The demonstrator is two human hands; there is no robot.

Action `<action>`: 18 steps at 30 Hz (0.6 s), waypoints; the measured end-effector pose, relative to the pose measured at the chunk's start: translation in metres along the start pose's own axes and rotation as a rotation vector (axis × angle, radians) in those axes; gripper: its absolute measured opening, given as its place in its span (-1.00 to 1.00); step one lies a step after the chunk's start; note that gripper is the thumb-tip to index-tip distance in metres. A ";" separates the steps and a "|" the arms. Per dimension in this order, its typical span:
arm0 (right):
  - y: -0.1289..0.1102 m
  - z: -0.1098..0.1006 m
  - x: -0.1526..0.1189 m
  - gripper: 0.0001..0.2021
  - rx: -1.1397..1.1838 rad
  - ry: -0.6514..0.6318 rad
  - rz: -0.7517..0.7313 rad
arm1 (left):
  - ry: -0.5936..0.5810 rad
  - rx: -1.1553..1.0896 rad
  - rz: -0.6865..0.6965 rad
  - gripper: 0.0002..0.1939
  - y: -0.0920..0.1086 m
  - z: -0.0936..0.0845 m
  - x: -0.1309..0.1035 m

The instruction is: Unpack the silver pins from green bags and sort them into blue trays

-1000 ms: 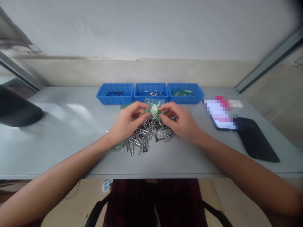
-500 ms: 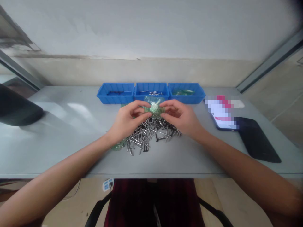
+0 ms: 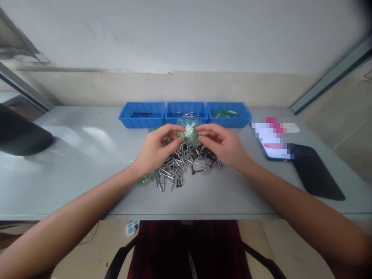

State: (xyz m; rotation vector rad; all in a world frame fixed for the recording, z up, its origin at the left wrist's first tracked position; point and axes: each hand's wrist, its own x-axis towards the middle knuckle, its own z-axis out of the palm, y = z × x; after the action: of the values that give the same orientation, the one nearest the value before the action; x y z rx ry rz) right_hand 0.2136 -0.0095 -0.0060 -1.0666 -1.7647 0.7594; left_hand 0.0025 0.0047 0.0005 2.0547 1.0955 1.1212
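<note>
A small clear green plastic bag (image 3: 191,131) with pale pieces inside is held up between both hands. My left hand (image 3: 158,145) pinches its left side between thumb and fingers. My right hand (image 3: 222,144) grips the right side the same way. Below and behind the hands, a pile of silver and black rivets (image 3: 177,166) lies spread on the grey table (image 3: 221,197). More green plastic (image 3: 146,179) shows beside the left wrist, partly under the pile.
Three blue bins stand in a row at the back: left (image 3: 142,121) with dark pieces, middle (image 3: 186,121) with silver rivets, right (image 3: 229,123) with green plastic. A blurred phone (image 3: 271,141) and a black slab (image 3: 318,170) lie right; a dark cylinder (image 3: 23,131) lies left.
The fingers of both hands have shifted slightly on the green bag, which stays in nearly the same place. The view has barely moved.
</note>
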 end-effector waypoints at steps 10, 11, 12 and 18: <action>0.000 -0.001 0.001 -0.73 0.028 -0.017 -0.003 | 0.051 0.007 0.014 -0.80 0.002 0.000 0.000; 0.001 -0.001 0.000 -0.74 0.025 -0.012 -0.006 | 0.058 0.006 0.011 -0.80 0.002 0.000 0.000; 0.001 0.000 0.000 -0.74 0.021 -0.008 -0.007 | 0.062 0.008 0.009 -0.79 0.001 0.000 0.000; 0.000 0.000 -0.002 -0.73 -0.042 0.017 -0.016 | 0.076 0.011 0.011 -0.80 0.003 -0.001 -0.002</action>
State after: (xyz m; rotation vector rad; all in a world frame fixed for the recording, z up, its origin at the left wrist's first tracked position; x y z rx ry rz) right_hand 0.2136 -0.0111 -0.0070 -1.0826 -1.7796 0.7045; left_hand 0.0026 0.0018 0.0024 2.0435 1.1304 1.2097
